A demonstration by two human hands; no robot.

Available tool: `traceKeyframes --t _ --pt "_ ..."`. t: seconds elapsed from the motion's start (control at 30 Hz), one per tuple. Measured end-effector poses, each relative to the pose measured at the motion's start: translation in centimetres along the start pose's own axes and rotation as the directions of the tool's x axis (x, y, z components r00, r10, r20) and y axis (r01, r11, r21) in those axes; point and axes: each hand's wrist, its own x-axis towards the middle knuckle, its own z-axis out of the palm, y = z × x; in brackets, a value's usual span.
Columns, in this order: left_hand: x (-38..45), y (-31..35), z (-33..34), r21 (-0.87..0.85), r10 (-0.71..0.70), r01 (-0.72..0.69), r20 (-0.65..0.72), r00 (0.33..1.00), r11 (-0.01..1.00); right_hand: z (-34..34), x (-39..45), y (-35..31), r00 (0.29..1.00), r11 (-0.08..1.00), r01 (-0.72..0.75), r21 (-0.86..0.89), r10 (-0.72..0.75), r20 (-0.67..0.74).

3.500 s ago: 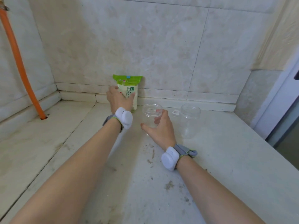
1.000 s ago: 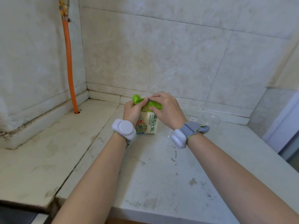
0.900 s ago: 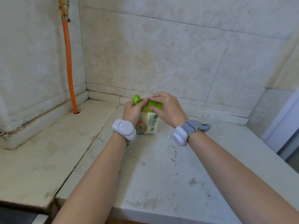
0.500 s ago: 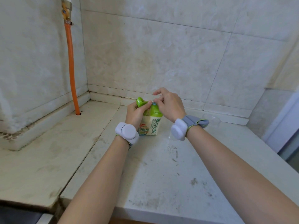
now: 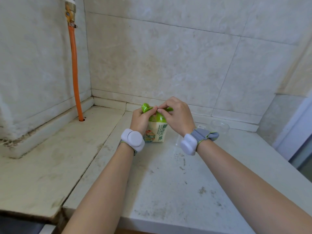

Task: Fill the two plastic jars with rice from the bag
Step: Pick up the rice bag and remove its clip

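Note:
A small rice bag (image 5: 158, 132), cream with a green top, stands upright on the pale stone counter (image 5: 168, 183). My left hand (image 5: 141, 119) grips the bag's upper left and pinches the green top. My right hand (image 5: 179, 115) pinches the same green top from the right, fingertips meeting the left hand's. One clear plastic jar (image 5: 220, 126) shows behind my right wrist, by the back wall. A bit of a second clear jar (image 5: 177, 141) peeks out beside my right wrist, mostly hidden.
An orange hose (image 5: 75, 73) runs down the left wall into a hole in the counter. A raised ledge lines the left and back walls. The counter's front edge (image 5: 152, 223) lies near me. A doorway opens at the far right.
The bag came from the back wall to the counter's middle, and both hands took its green top. In the last second the hands shifted a little on the top, fingertips closing together.

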Motion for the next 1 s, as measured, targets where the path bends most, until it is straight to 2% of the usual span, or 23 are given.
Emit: traceKeyframes --t 0.17,0.37,0.47,0.6,0.63,0.7,0.77,0.87,1.0 --pt "-0.2 0.1 -0.1 -0.010 0.014 -0.014 0.051 0.999 1.000 -0.5 0.5 -0.7 0.983 0.981 -0.178 0.082 0.174 0.049" --pt "-0.1 0.0 0.0 -0.036 0.036 -0.034 0.034 0.999 0.999 0.0 0.9 -0.6 0.975 0.976 -0.213 0.043 0.210 0.069" --pt "-0.1 -0.2 0.2 -0.044 0.035 -0.036 -0.022 0.999 0.998 0.2 0.6 -0.7 0.988 0.987 -0.155 0.052 0.154 0.021" --pt "-0.2 -0.4 0.4 -0.056 0.053 -0.056 -0.055 0.997 0.997 0.0 -0.2 -0.8 0.986 0.992 -0.033 0.119 0.052 -0.161" --pt "-0.1 -0.5 0.4 -0.050 0.056 -0.059 -0.053 0.997 0.997 -0.2 -0.3 -1.0 0.984 0.988 -0.024 0.154 0.051 -0.171" --pt "-0.1 -0.6 0.2 -0.016 0.080 -0.081 -0.050 0.995 0.997 -0.7 -0.9 -1.3 0.993 0.971 -0.069 0.227 0.088 -0.077" --pt "0.0 -0.8 0.1 0.040 0.117 -0.115 -0.056 0.992 0.993 -0.9 -2.2 -1.6 0.982 0.948 -0.183 0.259 0.163 0.099" --pt "0.3 -0.9 0.0 0.083 0.133 -0.126 -0.081 0.988 0.988 -0.5 -4.7 -1.0 0.915 0.915 -0.324 0.239 0.238 0.327" --pt "0.6 -1.3 -0.3 0.095 0.179 -0.170 -0.091 0.980 0.981 0.7 -6.8 0.4 0.828 0.912 -0.372 0.172 0.242 0.506"
